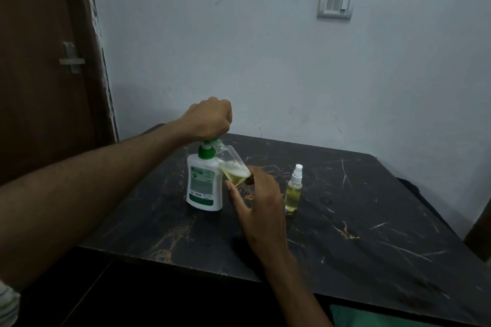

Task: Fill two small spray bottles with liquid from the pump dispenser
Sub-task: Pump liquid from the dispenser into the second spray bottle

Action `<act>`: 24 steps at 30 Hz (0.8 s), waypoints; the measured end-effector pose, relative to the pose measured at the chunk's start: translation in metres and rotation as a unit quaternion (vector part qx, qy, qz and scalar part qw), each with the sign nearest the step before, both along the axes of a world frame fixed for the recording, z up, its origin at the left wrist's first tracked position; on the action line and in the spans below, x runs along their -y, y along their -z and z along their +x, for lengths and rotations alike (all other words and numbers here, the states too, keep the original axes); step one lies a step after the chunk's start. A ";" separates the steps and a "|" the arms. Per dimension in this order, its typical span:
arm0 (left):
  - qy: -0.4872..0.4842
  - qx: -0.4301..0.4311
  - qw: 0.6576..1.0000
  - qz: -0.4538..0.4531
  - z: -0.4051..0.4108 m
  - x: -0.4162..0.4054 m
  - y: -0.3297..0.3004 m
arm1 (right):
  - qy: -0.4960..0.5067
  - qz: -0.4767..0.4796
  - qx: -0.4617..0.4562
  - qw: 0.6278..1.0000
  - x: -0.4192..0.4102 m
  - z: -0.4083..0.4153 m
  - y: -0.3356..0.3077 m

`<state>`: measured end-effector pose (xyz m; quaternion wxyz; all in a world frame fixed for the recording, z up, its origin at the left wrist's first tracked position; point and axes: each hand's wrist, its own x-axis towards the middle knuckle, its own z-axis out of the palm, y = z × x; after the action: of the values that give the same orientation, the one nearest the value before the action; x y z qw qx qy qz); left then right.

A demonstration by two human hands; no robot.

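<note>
The pump (210, 144) of the dispenser (204, 183) is pressed by the clenched left hand (210, 118). An open bottle (231, 166), part filled and tilted with its neck at the spout, is pinched at its base by the right-hand fingers (233, 194). Neck and spout should be kept aligned and short strokes used, so nothing is spilled. A capped, filled bottle (293, 191) stands just beside the hand on the dark marbled surface (372, 220); a switch plate (336, 2) is seen on the pale wall.

No wording is showing legibly: the pump dispenser (204, 183) is carrying a green-and-white label whose print is blurring beyond reading.
</note>
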<state>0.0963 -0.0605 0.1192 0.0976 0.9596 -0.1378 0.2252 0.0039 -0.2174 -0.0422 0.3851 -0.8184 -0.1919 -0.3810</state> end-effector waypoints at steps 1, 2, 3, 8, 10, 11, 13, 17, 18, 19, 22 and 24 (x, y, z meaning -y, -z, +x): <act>0.002 0.000 1.000 -0.001 0.001 0.000 -0.001 | 0.001 0.001 0.000 1.000 0.000 0.001 0.000; 0.003 0.000 1.000 -0.003 0.003 -0.001 -0.002 | 0.002 0.002 0.000 1.000 0.000 0.001 0.001; 0.005 -0.001 1.000 -0.006 0.004 -0.001 -0.001 | 0.003 0.001 -0.001 1.000 0.000 0.002 0.001; 0.014 -0.007 1.000 0.004 0.003 -0.003 0.005 | 0.002 -0.001 -0.003 1.000 0.000 0.001 0.001; 0.013 -0.004 1.000 0.009 0.000 -0.001 0.001 | 0.002 -0.001 -0.002 1.000 0.000 0.000 0.000; 0.014 -0.002 1.000 0.007 0.000 -0.001 -0.001 | 0.001 0.001 -0.001 1.000 0.000 0.000 0.000; 0.011 0.002 1.000 0.003 0.001 -0.001 -0.003 | -0.001 0.005 -0.002 1.000 0.000 0.000 -0.001; -0.002 -0.010 1.000 -0.007 0.006 -0.003 0.002 | -0.002 0.004 -0.005 1.000 0.000 0.000 -0.001; -0.001 -0.013 1.000 -0.005 0.005 -0.002 0.002 | -0.004 0.005 -0.006 1.000 0.000 0.000 -0.001; 0.000 -0.014 1.000 -0.002 0.004 -0.002 0.002 | -0.004 0.005 -0.005 1.000 0.000 -0.001 -0.001; -0.005 -0.007 1.000 0.005 0.004 -0.001 -0.001 | -0.001 0.002 -0.004 1.000 0.000 -0.001 -0.001; -0.012 -0.008 1.000 0.001 0.006 -0.002 0.000 | -0.001 0.005 -0.006 1.000 0.000 0.000 -0.002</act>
<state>0.1023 -0.0580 0.1195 0.0953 0.9631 -0.1252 0.2183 0.0037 -0.2173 -0.0406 0.3911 -0.8183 -0.1887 -0.3765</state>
